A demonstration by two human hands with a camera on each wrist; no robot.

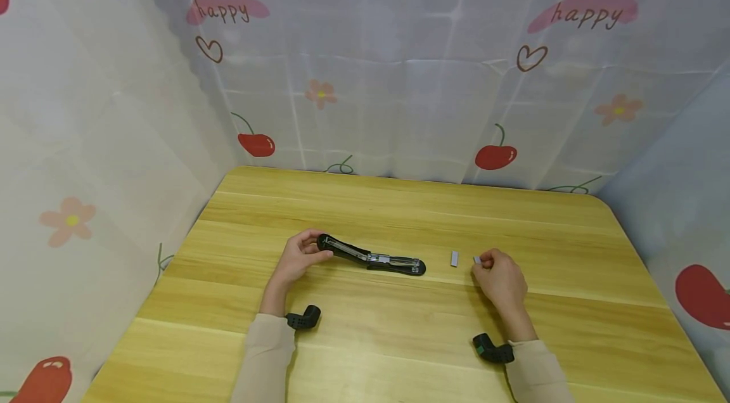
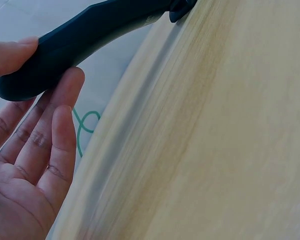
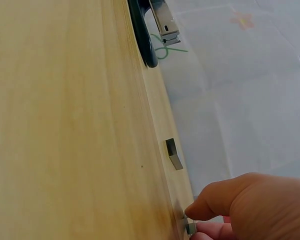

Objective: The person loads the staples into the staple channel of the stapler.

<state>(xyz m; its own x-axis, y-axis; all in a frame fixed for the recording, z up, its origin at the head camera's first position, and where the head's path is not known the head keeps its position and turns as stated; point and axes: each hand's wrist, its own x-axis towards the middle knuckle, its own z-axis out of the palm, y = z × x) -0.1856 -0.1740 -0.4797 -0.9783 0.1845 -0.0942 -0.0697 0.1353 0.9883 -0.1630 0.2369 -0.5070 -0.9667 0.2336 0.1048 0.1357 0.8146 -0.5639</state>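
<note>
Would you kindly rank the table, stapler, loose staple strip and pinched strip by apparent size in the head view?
1. Table
2. Stapler
3. Unsure order: loose staple strip, pinched strip (the right hand partly hides it).

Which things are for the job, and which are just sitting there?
For the job, probably:
opened stapler in left grip
pinched staple strip in right grip
loose staple strip

Just there:
wooden table
patterned curtain
left wrist camera
right wrist camera

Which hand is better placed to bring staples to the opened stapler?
Probably the right hand: it pinches a staple strip, while the left hand holds one end of the opened stapler.
</note>
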